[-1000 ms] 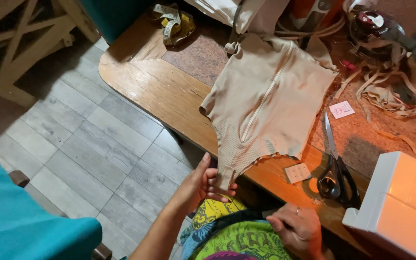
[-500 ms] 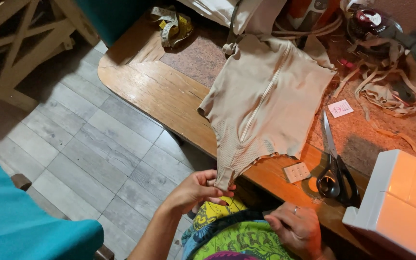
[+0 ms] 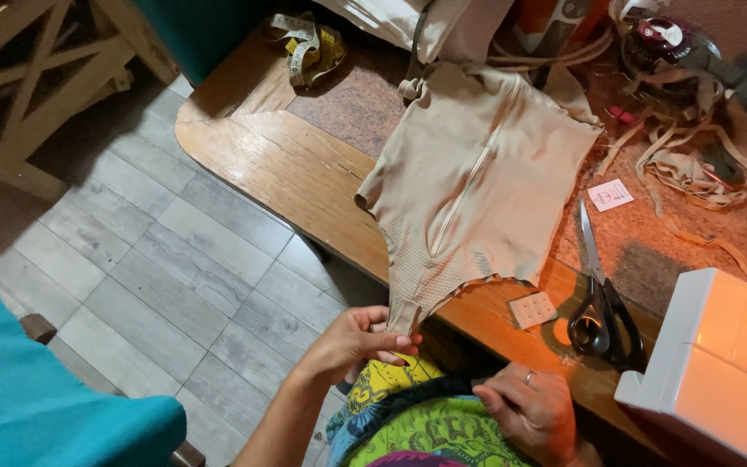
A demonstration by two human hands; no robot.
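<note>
A beige stretch garment (image 3: 477,186) lies spread on the wooden table (image 3: 287,173), its narrow lower end hanging over the near edge. My left hand (image 3: 358,342) pinches that narrow end below the table edge. My right hand (image 3: 533,408), with a ring on one finger, rests by my lap on bright green and yellow patterned clothing (image 3: 425,424); its fingers are curled, and I cannot see anything in it.
Black-handled scissors (image 3: 598,298) lie right of the garment, next to a small white card (image 3: 533,309). A white sewing machine (image 3: 719,363) stands at the right. Beige fabric strips (image 3: 693,164), a measuring tape (image 3: 309,43), a teal chair (image 3: 36,398) and a tiled floor are around.
My left hand has taken a firmer pinch on the garment's hanging end and sits slightly lower. The right hand has barely moved.
</note>
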